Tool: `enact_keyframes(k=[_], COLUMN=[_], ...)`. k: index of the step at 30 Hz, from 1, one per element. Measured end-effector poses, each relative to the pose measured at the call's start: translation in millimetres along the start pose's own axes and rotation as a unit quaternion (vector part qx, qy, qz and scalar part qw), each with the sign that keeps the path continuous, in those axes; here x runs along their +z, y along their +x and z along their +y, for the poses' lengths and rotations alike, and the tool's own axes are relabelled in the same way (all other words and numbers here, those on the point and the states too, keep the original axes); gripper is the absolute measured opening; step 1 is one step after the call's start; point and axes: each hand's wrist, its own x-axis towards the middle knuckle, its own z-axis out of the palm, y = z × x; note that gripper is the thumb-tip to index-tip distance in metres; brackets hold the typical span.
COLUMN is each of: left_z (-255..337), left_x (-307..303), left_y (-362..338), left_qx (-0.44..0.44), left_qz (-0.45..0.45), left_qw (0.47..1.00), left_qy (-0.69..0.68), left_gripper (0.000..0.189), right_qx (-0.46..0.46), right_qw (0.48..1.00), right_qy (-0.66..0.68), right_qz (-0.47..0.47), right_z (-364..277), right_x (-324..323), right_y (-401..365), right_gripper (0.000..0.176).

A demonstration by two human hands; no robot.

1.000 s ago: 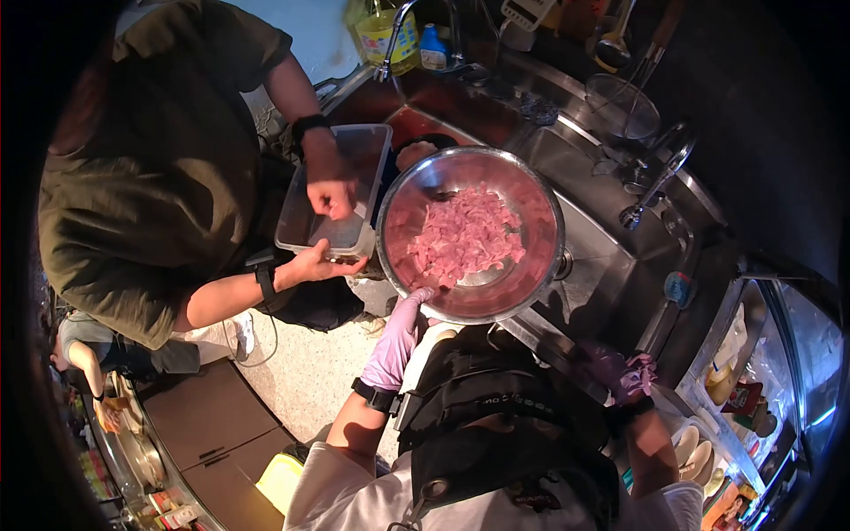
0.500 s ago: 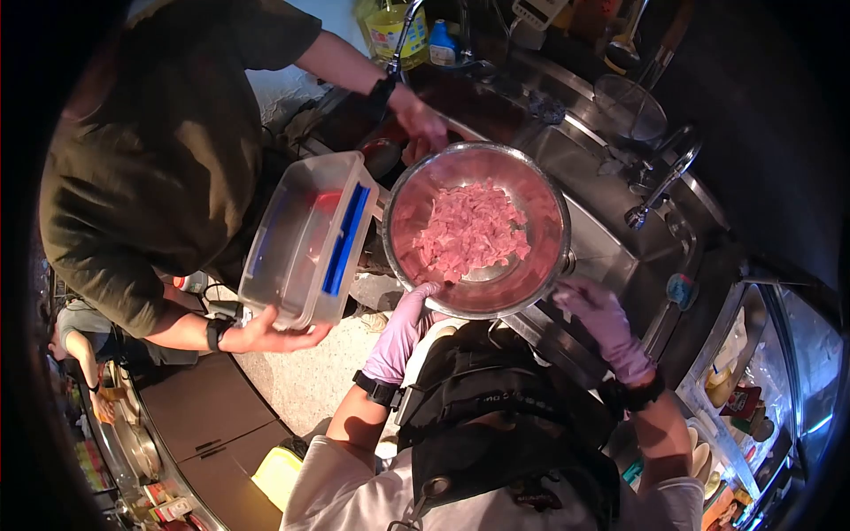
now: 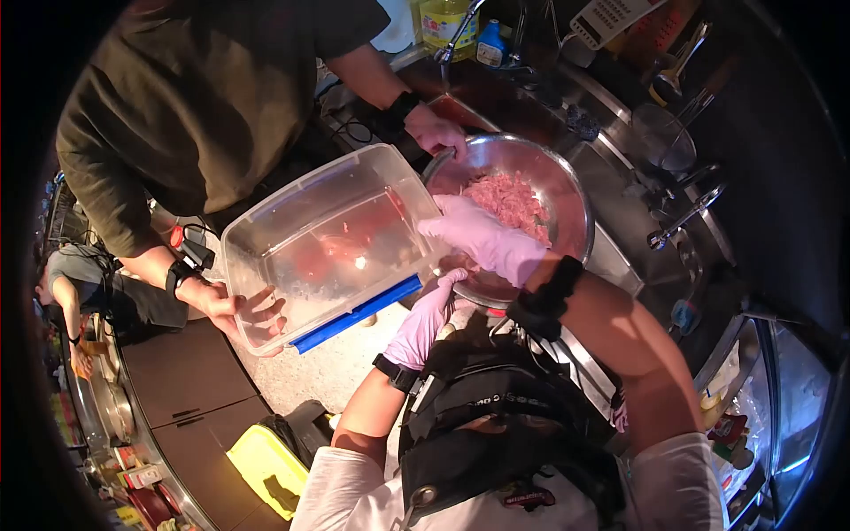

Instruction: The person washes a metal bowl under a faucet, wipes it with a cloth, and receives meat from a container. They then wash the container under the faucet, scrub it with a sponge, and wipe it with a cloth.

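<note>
A metal bowl (image 3: 574,190) holds a heap of raw sliced meat (image 3: 512,202). My left hand (image 3: 427,326), in a pink glove, grips the bowl's near left rim, with part of its fingers hidden beneath. Reaching across the bowl, my right hand (image 3: 487,237), also gloved, has its fingers at the right end of a clear plastic container (image 3: 332,234) with a blue clip along its near side. That container is tilted, its inside wet and reddish. A co-worker's hand (image 3: 232,310) supports its left end. The co-worker's other hand (image 3: 438,134) touches the bowl's far rim.
Behind the bowl is a metal sink (image 3: 611,168) with a faucet (image 3: 686,217) on the right. A strainer (image 3: 664,140) lies beyond it. Brown cabinets (image 3: 195,380) and a yellow lid-like object (image 3: 266,465) are at the lower left. Another person (image 3: 84,274) works farther left.
My right hand has moved left from the bowl's right side, across it to the container. The container has swung toward the bowl and turned. The co-worker's far hand has come onto the bowl's rim.
</note>
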Motion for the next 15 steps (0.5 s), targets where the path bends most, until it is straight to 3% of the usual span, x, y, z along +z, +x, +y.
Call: enact_keyframes(k=[3, 4, 8, 11, 15], left_z=[5.6, 10.1, 32.6, 34.5, 22.0], left_x=[-6.1, -5.7, 0.1, -4.7, -25.0], left_y=[-9.8, -10.5, -6.0, -17.2, -52.7], left_qx=[0.122, 0.132, 0.149, 0.161, 0.144], left_qz=[-0.066, -0.077, -0.092, -0.086, -0.074], left_qw=[0.989, 0.986, 0.982, 0.979, 0.982], left_qy=[0.054, 0.06, 0.077, 0.086, 0.095], left_gripper=[0.023, 0.025, 0.029, 0.033, 0.038], right_qx=[-0.051, 0.024, -0.045, -0.111, -0.069], right_qw=[0.996, 1.0, 0.998, 0.987, 0.986], right_qy=[-0.074, 0.007, -0.027, 0.116, 0.093], right_qz=[0.006, -0.009, 0.04, 0.017, 0.121], right_z=[-13.9, -12.1, -15.8, -20.8, -8.8], right_x=[-10.0, -13.3, -40.4, -68.9, -111.1], right_y=[-25.6, -26.3, -62.3, -117.1, -187.0], right_gripper=[0.034, 0.036, 0.034, 0.036, 0.038])
